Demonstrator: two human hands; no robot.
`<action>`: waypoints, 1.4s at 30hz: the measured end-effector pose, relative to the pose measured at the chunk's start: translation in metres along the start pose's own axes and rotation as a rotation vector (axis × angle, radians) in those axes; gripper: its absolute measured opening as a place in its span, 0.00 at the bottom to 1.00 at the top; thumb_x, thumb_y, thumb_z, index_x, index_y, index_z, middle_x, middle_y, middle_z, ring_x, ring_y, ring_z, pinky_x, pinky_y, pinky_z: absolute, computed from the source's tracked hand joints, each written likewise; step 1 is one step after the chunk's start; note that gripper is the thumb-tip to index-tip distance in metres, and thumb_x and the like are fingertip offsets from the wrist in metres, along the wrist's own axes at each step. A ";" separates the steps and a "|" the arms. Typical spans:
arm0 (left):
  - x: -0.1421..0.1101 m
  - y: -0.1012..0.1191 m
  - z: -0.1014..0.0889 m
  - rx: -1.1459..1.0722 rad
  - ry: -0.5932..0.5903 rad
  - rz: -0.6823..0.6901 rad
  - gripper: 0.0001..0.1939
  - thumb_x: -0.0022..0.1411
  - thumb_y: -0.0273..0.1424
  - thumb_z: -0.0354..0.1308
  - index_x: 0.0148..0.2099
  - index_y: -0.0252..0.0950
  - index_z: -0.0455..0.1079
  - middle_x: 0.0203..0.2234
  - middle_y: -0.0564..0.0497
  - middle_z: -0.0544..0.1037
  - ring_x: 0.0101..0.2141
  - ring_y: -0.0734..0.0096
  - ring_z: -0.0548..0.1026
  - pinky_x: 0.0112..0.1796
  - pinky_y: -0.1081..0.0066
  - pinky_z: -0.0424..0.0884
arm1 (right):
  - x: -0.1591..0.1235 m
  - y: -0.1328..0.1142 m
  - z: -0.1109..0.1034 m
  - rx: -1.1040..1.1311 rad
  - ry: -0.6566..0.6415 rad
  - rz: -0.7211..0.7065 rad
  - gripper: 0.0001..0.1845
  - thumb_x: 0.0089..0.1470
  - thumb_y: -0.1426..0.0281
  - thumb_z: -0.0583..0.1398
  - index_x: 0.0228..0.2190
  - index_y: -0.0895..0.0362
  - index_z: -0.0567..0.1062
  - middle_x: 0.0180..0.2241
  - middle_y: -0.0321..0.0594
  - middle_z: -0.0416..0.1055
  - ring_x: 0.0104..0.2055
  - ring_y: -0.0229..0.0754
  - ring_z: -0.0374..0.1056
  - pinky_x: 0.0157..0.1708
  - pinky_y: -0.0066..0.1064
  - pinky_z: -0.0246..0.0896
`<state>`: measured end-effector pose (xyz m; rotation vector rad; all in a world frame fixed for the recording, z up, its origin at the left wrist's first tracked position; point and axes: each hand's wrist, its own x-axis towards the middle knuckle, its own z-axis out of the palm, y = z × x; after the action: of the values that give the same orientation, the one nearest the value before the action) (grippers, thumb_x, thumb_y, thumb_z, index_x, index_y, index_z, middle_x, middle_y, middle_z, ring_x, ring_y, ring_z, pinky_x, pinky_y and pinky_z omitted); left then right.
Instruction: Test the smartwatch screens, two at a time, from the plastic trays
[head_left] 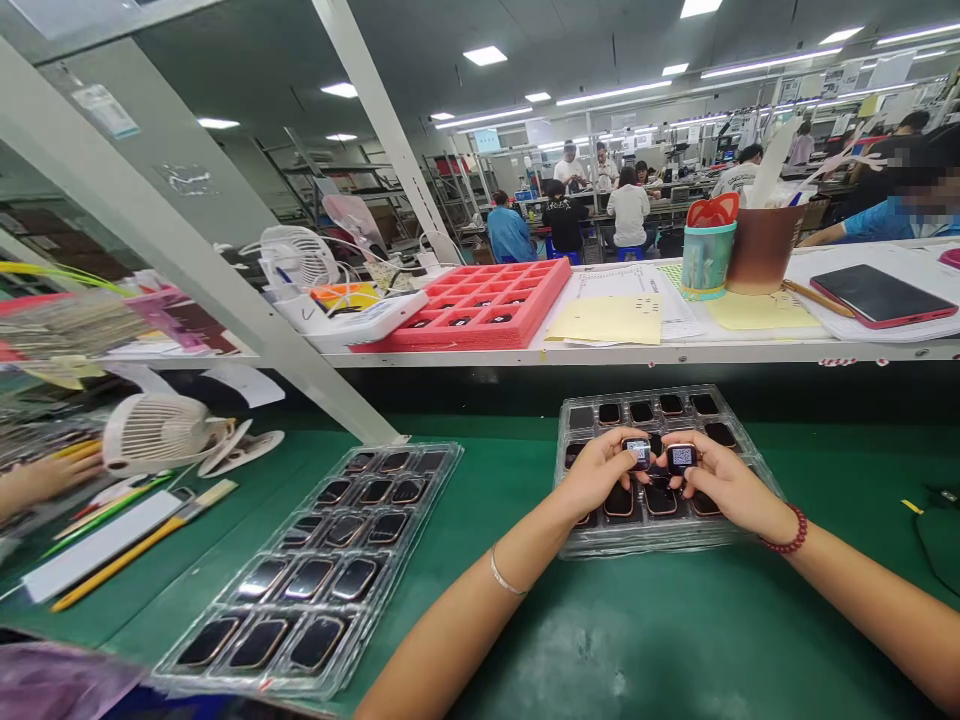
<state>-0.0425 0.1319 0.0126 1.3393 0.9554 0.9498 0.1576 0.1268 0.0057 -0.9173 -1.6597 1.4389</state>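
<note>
Purple plastic film (52,680) in bottom-left corner, nearest camera. Next, clear tray (405,570) of dark watch-like screens on green bench mat (637,650). Left hand (596,470) reaches in over second clear tray (645,545), fingers clamped on left black device (638,453) showing QR code. Right hand (731,485) mirrors it, clamped on right black device (682,457), also QR. Devices sit just apart between the hands, directly above tray, each closest to its own hand; long axes hard to tell. Forearms angle inward from lower corners, wrists bent slightly.
</note>
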 end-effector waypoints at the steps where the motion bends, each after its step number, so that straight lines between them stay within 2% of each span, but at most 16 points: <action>1: 0.000 0.000 0.000 0.000 0.003 -0.009 0.16 0.57 0.32 0.53 0.47 0.33 0.66 0.35 0.46 0.77 0.27 0.73 0.76 0.24 0.77 0.65 | 0.000 0.000 0.000 -0.008 0.000 -0.003 0.19 0.51 0.75 0.53 0.47 0.54 0.64 0.41 0.42 0.70 0.34 0.39 0.70 0.31 0.33 0.66; 5: 0.000 0.001 0.000 -0.004 0.039 -0.026 0.12 0.57 0.33 0.52 0.42 0.33 0.67 0.30 0.48 0.78 0.23 0.75 0.74 0.21 0.78 0.63 | 0.000 0.001 -0.001 -0.026 -0.006 0.000 0.18 0.52 0.73 0.54 0.46 0.54 0.65 0.40 0.42 0.70 0.34 0.39 0.70 0.30 0.33 0.67; 11: -0.001 -0.003 0.000 0.024 0.010 0.023 0.16 0.55 0.33 0.57 0.46 0.34 0.66 0.35 0.46 0.77 0.27 0.72 0.76 0.23 0.77 0.64 | 0.000 -0.002 0.000 -0.004 0.015 0.005 0.14 0.54 0.67 0.56 0.43 0.55 0.67 0.37 0.41 0.71 0.29 0.38 0.69 0.27 0.30 0.65; 15: -0.002 -0.005 0.000 0.077 -0.011 0.017 0.14 0.57 0.35 0.55 0.45 0.34 0.66 0.33 0.46 0.77 0.26 0.73 0.76 0.23 0.77 0.63 | 0.000 -0.001 -0.001 -0.004 -0.012 0.012 0.12 0.56 0.64 0.55 0.41 0.56 0.68 0.34 0.40 0.72 0.25 0.34 0.66 0.23 0.27 0.62; 42: -0.004 -0.003 0.002 0.152 -0.023 0.014 0.12 0.58 0.32 0.52 0.44 0.33 0.65 0.33 0.47 0.76 0.26 0.74 0.75 0.22 0.79 0.62 | 0.000 0.000 -0.001 0.011 -0.040 0.019 0.11 0.57 0.65 0.55 0.41 0.57 0.66 0.34 0.40 0.71 0.22 0.32 0.65 0.20 0.26 0.61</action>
<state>-0.0419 0.1274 0.0097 1.4830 1.0176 0.8843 0.1586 0.1272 0.0056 -0.9058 -1.6742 1.4864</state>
